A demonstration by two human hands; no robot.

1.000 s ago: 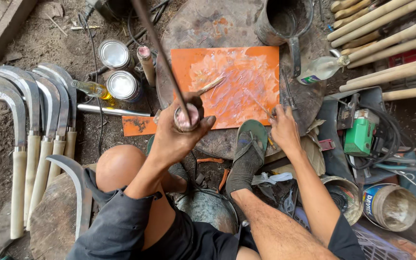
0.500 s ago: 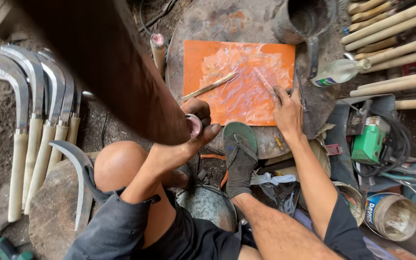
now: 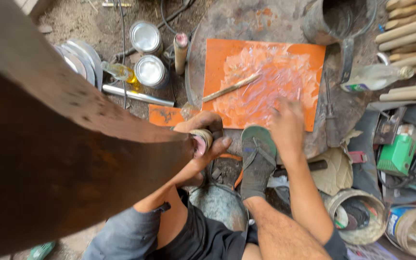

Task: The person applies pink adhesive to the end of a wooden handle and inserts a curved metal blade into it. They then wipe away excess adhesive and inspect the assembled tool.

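Your left hand (image 3: pixel 208 137) is wrapped around the ringed end of a wooden handle (image 3: pixel 199 142), fingers curled tight about it, and the big rusty curved blade (image 3: pixel 73 144) fixed into that end now swings up so close to your head that it fills the whole left side of the view. A second ago it showed only as a thin dark bar rising from your fist; it has tilted toward you while the grip stayed in place, just above your sandalled foot (image 3: pixel 257 161). That suggests you are turning the joint to look at it or work it.

Your right hand (image 3: pixel 287 123) has shifted too: it was resting at the lower right edge of the orange sheet (image 3: pixel 217 53), and now it lies further onto the sheet's pale smeared paste, blurred with motion. I cannot tell whether its fingers are spread or pinching anything. The thin stick (image 3: pixel 231 87) lies on the sheet, untouched, well apart from both hands.
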